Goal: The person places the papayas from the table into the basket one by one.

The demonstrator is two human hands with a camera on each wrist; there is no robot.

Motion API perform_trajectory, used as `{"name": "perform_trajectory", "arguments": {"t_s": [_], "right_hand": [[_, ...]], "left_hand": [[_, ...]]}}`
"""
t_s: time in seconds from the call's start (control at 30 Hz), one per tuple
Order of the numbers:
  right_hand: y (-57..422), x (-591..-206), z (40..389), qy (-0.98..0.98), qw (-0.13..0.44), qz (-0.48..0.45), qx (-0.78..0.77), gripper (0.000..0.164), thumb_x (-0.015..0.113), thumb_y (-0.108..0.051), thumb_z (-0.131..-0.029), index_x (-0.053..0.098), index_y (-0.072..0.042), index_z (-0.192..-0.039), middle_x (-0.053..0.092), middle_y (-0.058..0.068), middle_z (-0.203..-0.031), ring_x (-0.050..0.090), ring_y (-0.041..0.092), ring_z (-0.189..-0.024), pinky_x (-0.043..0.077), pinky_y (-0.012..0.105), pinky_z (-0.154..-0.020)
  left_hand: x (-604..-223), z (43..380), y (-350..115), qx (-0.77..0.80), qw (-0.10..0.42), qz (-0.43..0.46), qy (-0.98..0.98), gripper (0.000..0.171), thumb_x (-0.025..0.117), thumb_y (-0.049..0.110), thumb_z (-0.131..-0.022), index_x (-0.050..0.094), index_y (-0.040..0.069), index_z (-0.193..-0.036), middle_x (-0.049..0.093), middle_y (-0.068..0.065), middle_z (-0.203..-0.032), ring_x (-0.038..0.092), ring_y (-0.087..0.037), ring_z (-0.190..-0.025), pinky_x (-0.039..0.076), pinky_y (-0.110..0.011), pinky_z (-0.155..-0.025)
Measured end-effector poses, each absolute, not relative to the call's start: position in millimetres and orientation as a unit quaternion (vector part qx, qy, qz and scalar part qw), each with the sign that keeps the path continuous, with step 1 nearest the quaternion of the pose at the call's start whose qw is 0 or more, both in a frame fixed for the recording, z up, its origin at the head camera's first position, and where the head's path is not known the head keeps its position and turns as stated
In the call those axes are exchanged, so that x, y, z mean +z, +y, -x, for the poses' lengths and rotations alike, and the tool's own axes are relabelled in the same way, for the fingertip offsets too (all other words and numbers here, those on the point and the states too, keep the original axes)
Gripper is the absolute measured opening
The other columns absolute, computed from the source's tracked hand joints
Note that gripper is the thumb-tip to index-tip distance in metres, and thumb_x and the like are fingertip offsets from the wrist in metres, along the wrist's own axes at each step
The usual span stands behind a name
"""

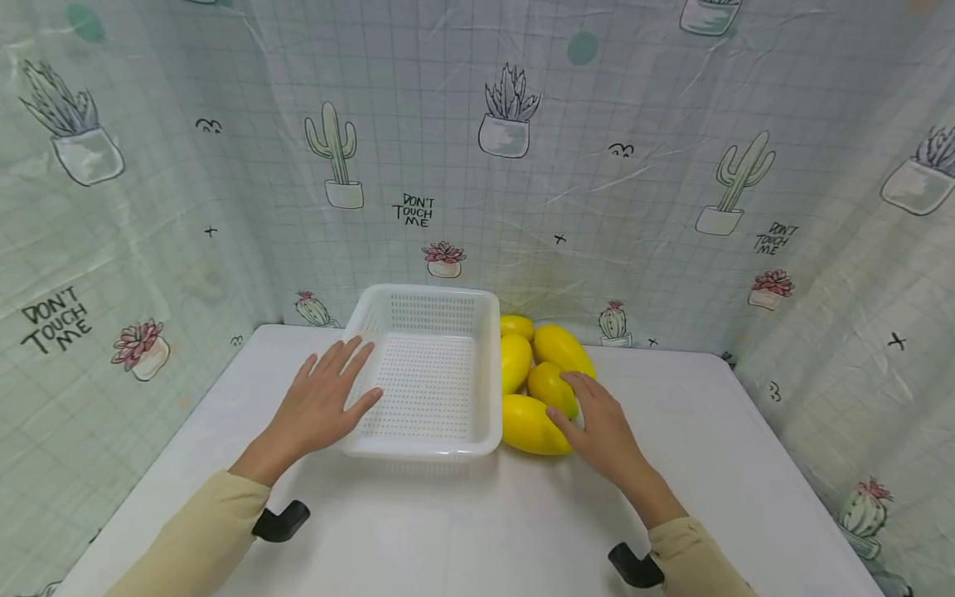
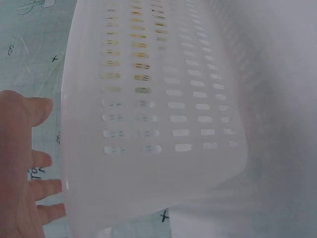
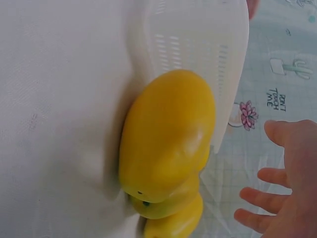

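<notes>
A white perforated plastic basket (image 1: 429, 454) stands on the table with nothing inside it. My left hand (image 1: 321, 406) is at its left rim, fingers spread; whether the fingertips touch the rim (image 2: 67, 124) I cannot tell. Against the basket's right side lie several yellow fruits that look like mangoes, a large one (image 1: 535, 424) in front and a smaller one (image 1: 550, 385) behind it. Over the right part of this cluster hovers my right hand (image 1: 603, 427), fingers apart and loosely bent, holding nothing. In the right wrist view the hand (image 3: 292, 183) is apart from the large mango (image 3: 171, 136).
The table (image 1: 462, 539) has a white cover. Behind it and on both sides hangs a patterned curtain (image 1: 552, 207) with cactus drawings, close to the basket's far edge. Black wrist mounts (image 1: 282, 522) stick out near both sleeves.
</notes>
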State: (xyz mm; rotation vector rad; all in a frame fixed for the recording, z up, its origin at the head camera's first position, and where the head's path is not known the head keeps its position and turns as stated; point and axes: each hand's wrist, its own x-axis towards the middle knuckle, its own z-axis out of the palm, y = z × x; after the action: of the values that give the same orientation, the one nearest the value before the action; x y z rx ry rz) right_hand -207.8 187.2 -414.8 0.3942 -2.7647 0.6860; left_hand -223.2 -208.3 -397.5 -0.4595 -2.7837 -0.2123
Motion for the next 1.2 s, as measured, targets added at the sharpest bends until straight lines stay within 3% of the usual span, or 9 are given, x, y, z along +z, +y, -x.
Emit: {"name": "perform_trajectory", "arguments": {"t_s": [0.6, 1.2], "right_hand": [[190, -427, 208, -0.951, 0.123, -0.125, 0.253, 0.062, 0.065, -0.036, -0.092, 0.041, -0.011, -0.143, 0.045, 0.014, -0.147, 0.044, 0.036, -0.134, 0.036, 0.058, -0.107], [191, -434, 210, -0.952, 0.095, -0.113, 0.268, 0.061, 0.06, -0.041, -0.094, 0.038, -0.013, -0.145, 0.04, 0.014, -0.15, 0.037, 0.038, -0.139, 0.031, 0.059, -0.109]], "left_hand": [[-409, 228, -217, -0.106, 0.196, 0.162, -0.961, 0.066, 0.062, 0.039, -0.091, 0.042, 0.007, -0.144, 0.042, -0.016, -0.149, 0.041, -0.037, -0.134, 0.035, -0.059, -0.105], [-415, 230, -229, -0.136, 0.218, 0.154, -0.954, 0.055, 0.063, 0.036, -0.091, 0.05, 0.006, -0.136, 0.048, -0.018, -0.143, 0.045, -0.037, -0.13, 0.041, -0.059, -0.097]]}}
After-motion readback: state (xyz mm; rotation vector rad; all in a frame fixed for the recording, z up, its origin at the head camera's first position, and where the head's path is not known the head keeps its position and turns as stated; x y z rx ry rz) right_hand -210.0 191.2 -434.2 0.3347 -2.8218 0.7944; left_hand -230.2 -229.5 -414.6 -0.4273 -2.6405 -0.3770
